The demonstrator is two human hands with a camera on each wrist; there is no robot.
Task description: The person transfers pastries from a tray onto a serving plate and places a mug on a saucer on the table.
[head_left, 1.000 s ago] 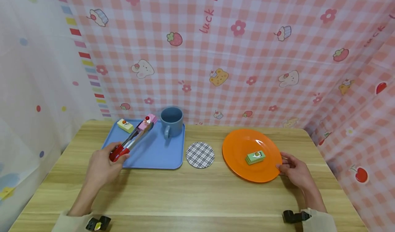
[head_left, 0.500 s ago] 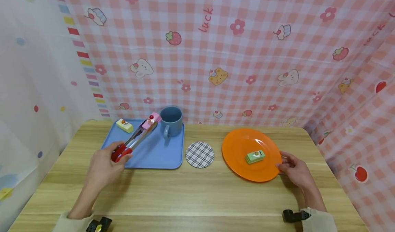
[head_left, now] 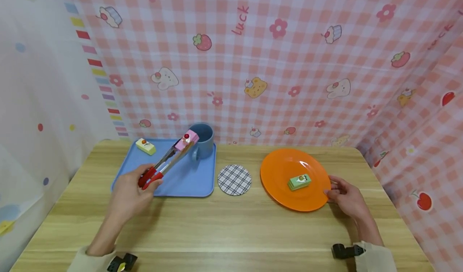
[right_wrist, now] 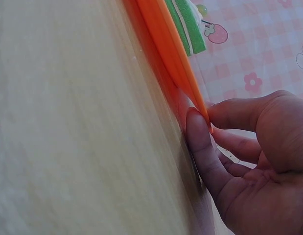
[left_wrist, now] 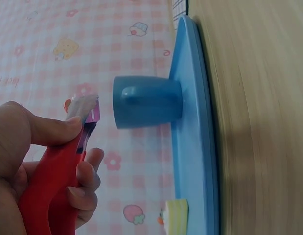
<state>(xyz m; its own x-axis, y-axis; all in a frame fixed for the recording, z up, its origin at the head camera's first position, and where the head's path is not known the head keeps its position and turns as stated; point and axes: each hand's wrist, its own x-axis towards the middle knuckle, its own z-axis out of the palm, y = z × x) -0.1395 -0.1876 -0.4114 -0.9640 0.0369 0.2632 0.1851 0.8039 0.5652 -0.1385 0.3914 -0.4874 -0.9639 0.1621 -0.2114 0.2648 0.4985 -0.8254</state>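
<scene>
Left hand (head_left: 131, 193) grips red-handled tongs (head_left: 177, 158); their pink toy cake (head_left: 187, 140) now hides more of the blue mug (head_left: 206, 146). Right of it, the right hand (head_left: 348, 197) pinches the orange plate (head_left: 277, 181).

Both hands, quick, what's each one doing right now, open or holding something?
Left hand: closed around the red-handled tongs, which grip a pink cake piece.
Right hand: pinching the orange plate by its rim.
</scene>
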